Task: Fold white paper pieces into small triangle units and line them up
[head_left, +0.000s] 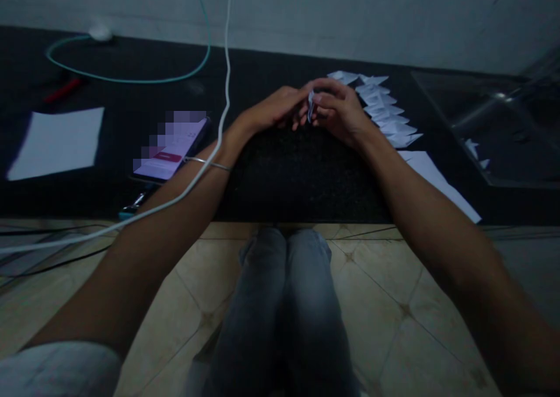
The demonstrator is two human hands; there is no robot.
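Observation:
Above the black tabletop my left hand (286, 106) and my right hand (343, 111) meet, fingers curled toward each other. A small folded piece of white paper (310, 106) stands upright between them, pinched by the fingers of both hands. Its exact shape is partly hidden by the fingers. Just to the right of my right hand lies an overlapping row of several folded white paper pieces (385, 108) with pointed tips. Flat white paper (431, 172) lies by my right forearm, partly covered by it.
To the left lie a lit phone (168, 152), a white sheet (59, 143) and a red-handled tool (63, 90). A white cable (226, 82) crosses over my left forearm; a teal cable (140, 82) loops behind. A transparent panel or container (475, 178) is at right, with small white paper bits.

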